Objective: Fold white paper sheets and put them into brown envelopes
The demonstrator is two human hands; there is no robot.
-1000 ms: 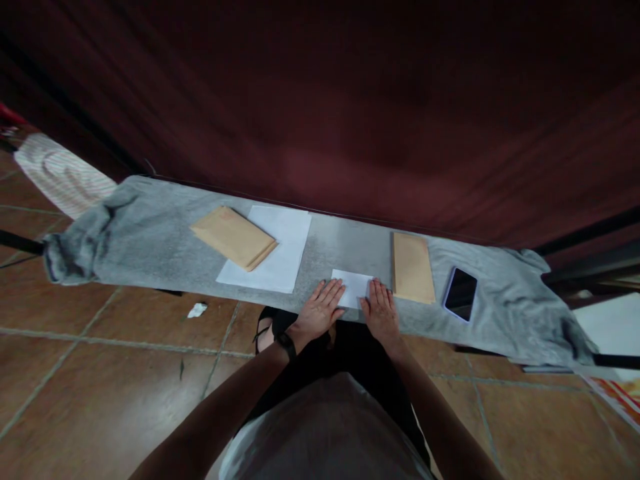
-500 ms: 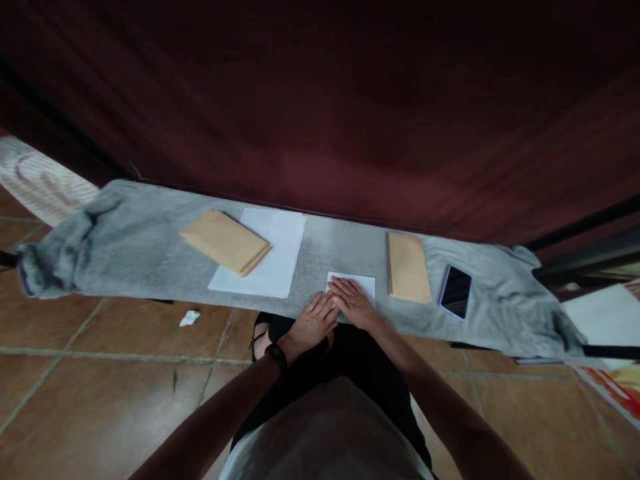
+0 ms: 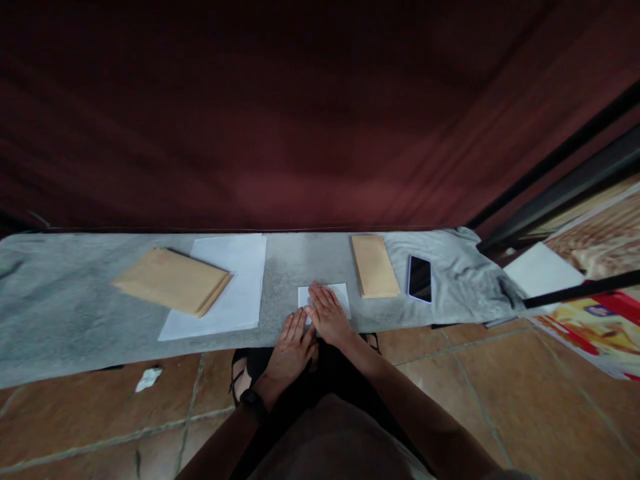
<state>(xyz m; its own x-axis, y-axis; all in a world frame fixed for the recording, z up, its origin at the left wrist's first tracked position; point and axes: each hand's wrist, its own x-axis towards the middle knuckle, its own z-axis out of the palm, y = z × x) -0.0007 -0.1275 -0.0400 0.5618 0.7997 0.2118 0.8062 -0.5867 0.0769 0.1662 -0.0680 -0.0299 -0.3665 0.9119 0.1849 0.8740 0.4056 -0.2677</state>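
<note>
A small folded white paper [image 3: 341, 295] lies near the front edge of a narrow table under a grey cloth [image 3: 75, 300]. My right hand [image 3: 327, 315] lies flat on the paper, fingers stretched out and together. My left hand [image 3: 293, 341] rests open at the table's front edge just left of it, fingertips touching the paper's near corner; a dark band sits on that wrist.
A stack of brown envelopes [image 3: 173, 280] lies on white sheets [image 3: 235, 287] to the left. One brown envelope [image 3: 374, 265] and a dark phone [image 3: 420, 278] lie to the right. A dark red curtain [image 3: 300, 120] hangs behind. A paper scrap [image 3: 149, 379] is on the tiled floor.
My right hand slid from the paper's right edge to its middle. My left hand drew back to the table's edge. The view swung to the right.
</note>
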